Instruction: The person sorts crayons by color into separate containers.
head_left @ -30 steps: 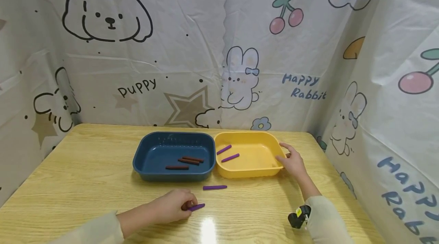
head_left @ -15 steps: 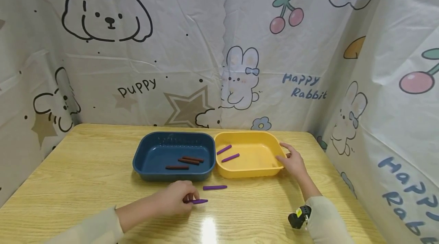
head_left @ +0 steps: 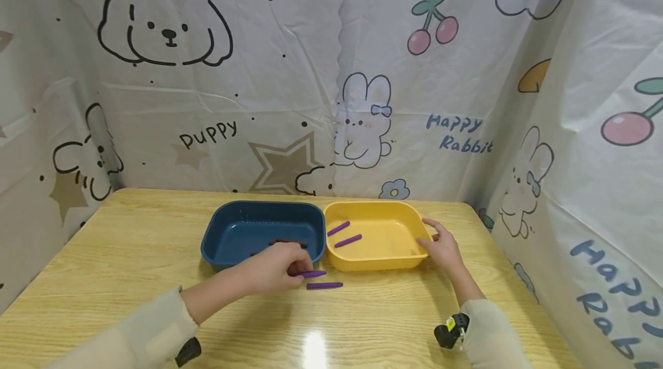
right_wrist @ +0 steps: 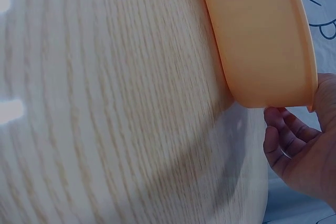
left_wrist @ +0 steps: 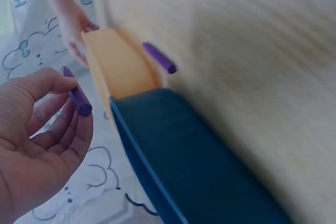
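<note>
My left hand [head_left: 277, 268] pinches a purple crayon [left_wrist: 79, 98] between thumb and fingers, lifted off the table in front of the blue tray [head_left: 217, 234]. Just below it, a second purple crayon [head_left: 324, 285] lies on the tabletop. The yellow tray [head_left: 383, 263] stands against the blue one's right side, with two purple crayons [head_left: 348, 240] at its left end. At its right end my right hand [head_left: 442, 248] grips the wall, thumb over the rim and fingertips against the outside. Brown crayons [head_left: 290, 242] in the blue tray are partly hidden behind my left hand.
Both trays sit toward the back of the wooden table [head_left: 129, 254]. A patterned cloth [head_left: 290, 87] hangs behind the table and along its sides. Black wrist devices [head_left: 452, 330] show at both sleeves.
My left hand has picked the purple crayon up off the table and carried it forward and right, toward the trays. My right hand has stayed on the yellow tray.
</note>
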The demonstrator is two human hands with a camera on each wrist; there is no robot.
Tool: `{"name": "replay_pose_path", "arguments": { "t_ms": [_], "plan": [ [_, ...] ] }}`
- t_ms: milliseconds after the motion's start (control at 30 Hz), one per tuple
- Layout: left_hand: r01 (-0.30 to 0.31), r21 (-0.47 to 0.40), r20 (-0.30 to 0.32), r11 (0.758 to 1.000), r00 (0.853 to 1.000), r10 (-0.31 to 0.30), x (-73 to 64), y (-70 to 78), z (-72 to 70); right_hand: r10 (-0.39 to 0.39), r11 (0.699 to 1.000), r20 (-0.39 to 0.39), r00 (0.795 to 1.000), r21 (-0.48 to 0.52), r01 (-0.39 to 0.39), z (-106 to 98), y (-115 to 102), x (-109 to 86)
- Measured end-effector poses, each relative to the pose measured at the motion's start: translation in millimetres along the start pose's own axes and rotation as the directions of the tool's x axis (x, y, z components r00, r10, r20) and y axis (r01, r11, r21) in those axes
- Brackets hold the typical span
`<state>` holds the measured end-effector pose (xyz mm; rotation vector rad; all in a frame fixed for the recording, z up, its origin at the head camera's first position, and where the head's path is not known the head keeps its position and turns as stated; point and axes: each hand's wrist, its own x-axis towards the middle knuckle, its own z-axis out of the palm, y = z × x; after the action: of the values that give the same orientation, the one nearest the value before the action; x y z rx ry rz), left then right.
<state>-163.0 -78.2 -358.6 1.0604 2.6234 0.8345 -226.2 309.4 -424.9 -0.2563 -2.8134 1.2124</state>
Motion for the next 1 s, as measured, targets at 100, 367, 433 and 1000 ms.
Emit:
{"name": "replay_pose_path", "arguments": {
  "t_ms": [100, 367, 433, 1000],
  "plan": [
    [-0.013, 0.017, -0.027, 1.0, 1.0, 0.014, 9.7, 2.3, -3.9, 0.004, 1.0, -0.003, 1.0, -0.001, -0.004, 0.5, 0.1, -1.2],
    [0.023, 0.022, -0.032, 0.999, 0.999, -0.023, 35.7, 8.1, -7.1, 0.003, 1.0, -0.004, 1.0, 0.005, -0.003, 1.3, -1.3, -2.9],
    [0.042, 0.015, -0.036, 0.999, 0.999, -0.041, 41.6, 10.1, -7.1, 0.005, 1.0, -0.005, 1.0, 0.002, -0.005, 1.4, -1.4, -3.1],
    [0.119, -0.027, -0.088, 0.993, 0.989, -0.121, 90.5, 11.4, -5.8, -0.005, 1.0, 0.005, 1.0, 0.003, 0.005, -0.2, -2.4, -2.8]
  ]
}}
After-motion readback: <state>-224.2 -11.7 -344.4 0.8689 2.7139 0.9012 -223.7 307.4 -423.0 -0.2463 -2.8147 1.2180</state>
